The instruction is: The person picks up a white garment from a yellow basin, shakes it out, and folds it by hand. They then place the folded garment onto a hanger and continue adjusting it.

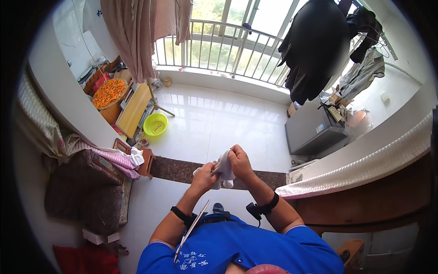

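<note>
Both my hands hold a small white cloth (pixel 224 167) in front of my body, above the dark stone threshold strip. It may be a sock or a glove; its folds do not settle which. My left hand (pixel 204 177) grips its lower left part, where a bit of fabric pokes out beyond the knuckles. Higher and to the right, my right hand (pixel 240 161) pinches the upper edge, and the cloth hangs between the two. A thin pale stick-like thing (pixel 193 227) lies slanting between my left forearm and my blue shirt.
A wooden stool (pixel 147 162) at the left has white cloth (pixel 136 156) beside it. Beyond stand a yellow-green basin (pixel 155 124) and a basket of orange peppers (pixel 108 92). Clothes (pixel 314 44) hang overhead before a railing (pixel 219 44). A grey cabinet (pixel 311 128) stands right.
</note>
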A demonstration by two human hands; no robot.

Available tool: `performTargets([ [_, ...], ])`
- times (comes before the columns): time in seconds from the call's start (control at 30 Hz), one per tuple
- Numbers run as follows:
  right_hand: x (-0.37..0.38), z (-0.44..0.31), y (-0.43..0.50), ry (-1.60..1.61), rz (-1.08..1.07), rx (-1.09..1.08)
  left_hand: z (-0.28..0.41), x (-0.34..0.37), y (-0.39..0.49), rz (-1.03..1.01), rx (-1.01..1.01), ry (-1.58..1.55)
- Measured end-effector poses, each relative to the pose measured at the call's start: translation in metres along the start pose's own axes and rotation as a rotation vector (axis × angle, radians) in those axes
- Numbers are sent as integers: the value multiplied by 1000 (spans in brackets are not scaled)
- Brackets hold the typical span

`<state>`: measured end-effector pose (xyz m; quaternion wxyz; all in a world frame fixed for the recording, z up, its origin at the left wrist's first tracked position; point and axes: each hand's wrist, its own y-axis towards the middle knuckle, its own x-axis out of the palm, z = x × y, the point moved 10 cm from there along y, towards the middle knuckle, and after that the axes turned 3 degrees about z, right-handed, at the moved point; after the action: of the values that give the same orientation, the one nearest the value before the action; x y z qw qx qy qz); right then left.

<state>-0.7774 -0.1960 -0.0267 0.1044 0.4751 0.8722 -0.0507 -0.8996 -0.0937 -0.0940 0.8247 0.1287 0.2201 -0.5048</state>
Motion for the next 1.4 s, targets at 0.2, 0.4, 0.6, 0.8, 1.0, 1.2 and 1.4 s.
performTargets([
  [0.2, -27, -26, 14, -14, 132, -136, 7, -32, 5, 188, 37, -70],
  [0.4, -40, -21, 10, 102, 274, -206, 14, -78, 13, 349, 53, -173],
  [0.6, -59, 1, 10, -166, 481, -202, 52, -52, 9, 49, 147, -639],
  [0.8, -39, 8, 14, 3, 471, -124, 16, -80, 6, 116, 115, -513],
  [1.0, 28, -38, 7, 376, 169, -34, -20, -170, 0, 492, 121, -294],
  [1.2, 69, -83, 4, 429, 69, -57, 42, -136, -21, 201, 345, -168],
  [1.4, 48, -79, 12, 355, 100, -40, 41, -143, -16, 184, 289, -259],
])
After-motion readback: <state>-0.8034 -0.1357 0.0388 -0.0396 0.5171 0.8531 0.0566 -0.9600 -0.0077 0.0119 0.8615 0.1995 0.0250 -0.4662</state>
